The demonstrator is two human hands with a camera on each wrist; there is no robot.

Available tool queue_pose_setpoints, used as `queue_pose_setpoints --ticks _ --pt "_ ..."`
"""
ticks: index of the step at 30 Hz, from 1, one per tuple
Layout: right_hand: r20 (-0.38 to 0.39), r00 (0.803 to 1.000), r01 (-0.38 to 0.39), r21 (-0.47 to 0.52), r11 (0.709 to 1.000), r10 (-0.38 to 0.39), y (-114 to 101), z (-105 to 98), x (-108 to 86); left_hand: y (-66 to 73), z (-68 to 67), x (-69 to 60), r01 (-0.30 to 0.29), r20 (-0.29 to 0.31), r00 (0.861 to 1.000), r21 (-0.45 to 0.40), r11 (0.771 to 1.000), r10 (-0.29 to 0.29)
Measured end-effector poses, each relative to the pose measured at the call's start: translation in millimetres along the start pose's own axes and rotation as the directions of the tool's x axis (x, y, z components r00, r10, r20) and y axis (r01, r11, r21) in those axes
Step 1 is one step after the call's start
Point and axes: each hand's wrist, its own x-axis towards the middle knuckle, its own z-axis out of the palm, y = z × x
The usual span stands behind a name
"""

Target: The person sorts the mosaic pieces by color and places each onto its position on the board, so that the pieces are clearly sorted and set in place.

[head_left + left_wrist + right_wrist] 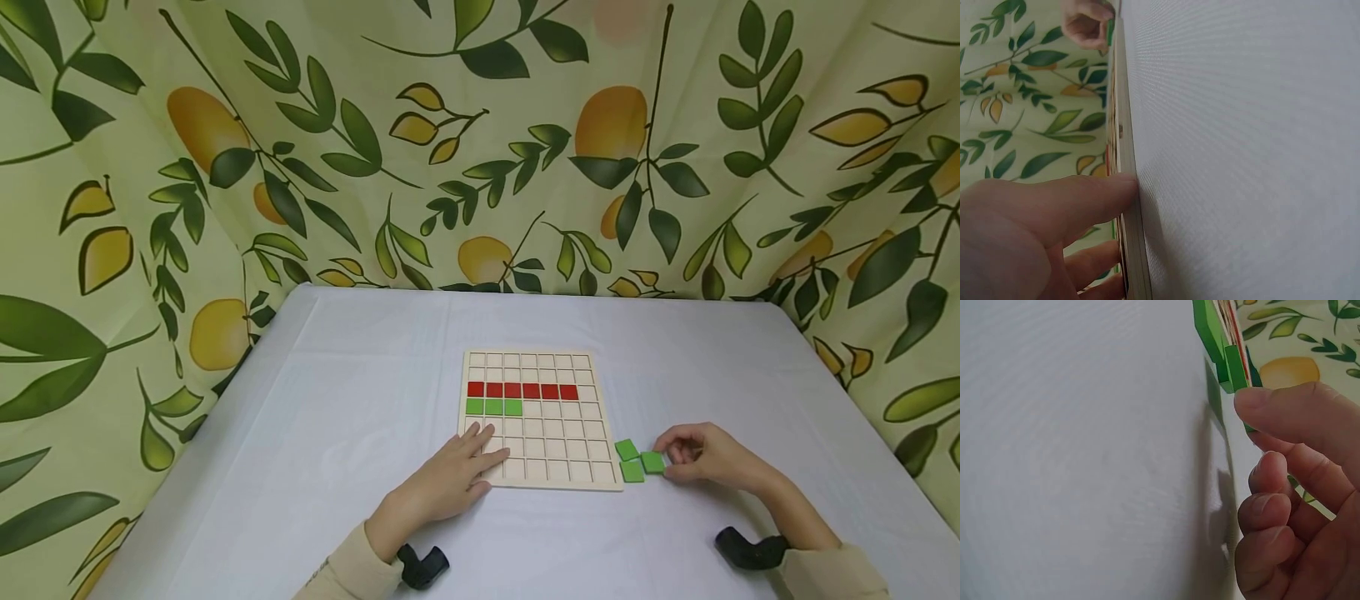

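A pale wooden grid board lies on the table, with a row of several red tiles and, below it, three green tiles at the row's left end. My left hand rests spread over the board's lower left corner; in the left wrist view its thumb touches the board's edge. Right of the board, my right hand pinches a green square tile between thumb and index finger, the other fingers curled. Two more green tiles lie beside the board's right edge, close to the pinched one.
A white cloth covers the table. Patterned curtains with leaves and fruit hang behind it and at both sides. Each wrist carries a black camera mount.
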Motion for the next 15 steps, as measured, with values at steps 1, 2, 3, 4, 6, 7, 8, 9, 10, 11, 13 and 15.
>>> queue_pose_setpoints --ticks 1,2,3,4,6,7,8,9,10,11,13,15 --pt "-0.005 1.000 -0.004 -0.005 1.000 0.004 -0.6 -0.3 0.3 0.0 -0.1 0.0 0.000 0.000 1.000 0.000 1.000 0.000" --pt "-0.008 1.000 -0.009 -0.009 1.000 0.009 -1.5 -0.7 0.6 0.1 -0.2 0.0 0.000 0.000 1.000 -0.001 1.000 0.000" --pt "-0.010 1.000 -0.014 -0.012 1.000 0.014 -2.4 -1.0 1.1 0.1 -0.2 0.1 0.001 0.000 1.000 0.000 1.000 -0.001" --pt "-0.011 1.000 -0.022 -0.015 1.000 0.022 -3.3 -1.1 1.6 0.2 -0.1 0.1 0.001 0.001 1.000 0.000 1.000 -0.001" --pt "-0.015 0.999 -0.035 -0.025 0.999 0.035 -4.1 -0.9 2.9 0.3 0.0 0.1 0.002 0.001 1.000 -0.001 1.000 -0.002" --pt "-0.017 0.999 -0.038 -0.028 0.999 0.038 -4.6 -0.7 3.6 0.3 0.1 0.1 0.003 0.001 1.000 -0.001 1.000 -0.003" --pt "-0.019 0.999 -0.038 -0.031 0.999 0.037 -4.8 -0.3 4.4 0.2 0.3 0.1 0.004 0.001 1.000 -0.001 1.000 -0.004" --pt "-0.021 0.999 -0.032 -0.037 0.999 0.032 -4.4 0.0 5.2 0.2 0.4 0.0 0.004 0.001 1.000 -0.002 1.000 -0.004" --pt "-0.023 0.999 -0.027 -0.040 0.999 0.026 -4.2 0.5 5.9 0.2 0.5 0.0 0.005 0.001 1.000 -0.002 1.000 -0.005" --pt "-0.027 1.000 -0.016 -0.040 0.999 0.015 -3.8 0.9 6.6 0.3 0.5 -0.1 0.005 0.001 1.000 -0.004 1.000 -0.005" --pt "-0.031 0.999 0.009 -0.032 0.999 -0.010 -3.9 1.4 7.7 0.4 0.3 -0.1 0.005 0.001 1.000 -0.005 1.000 -0.005" --pt "-0.031 0.999 0.037 -0.025 0.999 -0.038 -4.5 1.3 9.2 0.5 -0.1 -0.3 0.006 0.001 1.000 -0.004 1.000 -0.006"
